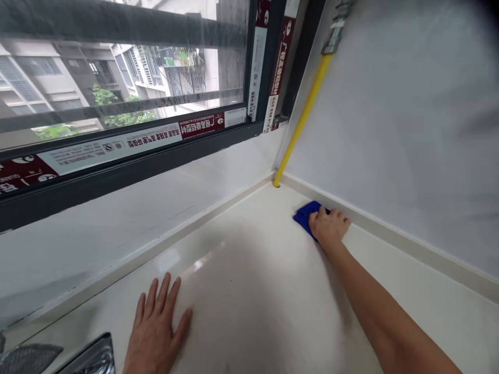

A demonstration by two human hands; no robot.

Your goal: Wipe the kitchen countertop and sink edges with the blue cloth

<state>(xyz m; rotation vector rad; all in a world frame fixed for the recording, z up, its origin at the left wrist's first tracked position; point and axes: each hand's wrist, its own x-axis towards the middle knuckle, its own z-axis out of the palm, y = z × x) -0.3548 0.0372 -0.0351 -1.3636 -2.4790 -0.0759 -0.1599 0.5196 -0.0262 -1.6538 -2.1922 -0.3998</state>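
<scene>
Blue cloth [305,214] sits flat on the pale countertop [249,301], far right, just beside the raised strip along the right wall [390,130] and near the corner. Your right hand [329,227] lies on top of it, palm down, fingers together and curled over the cloth's near half, pressing it to the surface; only the far and left part of the cloth shows past your knuckles. Your right forearm stretches out from the near right edge. Just beyond the cloth, a yellow pipe [302,117] comes down along the wall and meets the countertop right in the corner, close to the cloth but apart from it. Your left hand [156,327] rests flat on the countertop at the near left, fingers spread apart, holding nothing. At its left, a shiny metal rim [91,356] shows at the near edge. Along the far side runs a dark-framed window [128,156] with printed stickers on its frame.
</scene>
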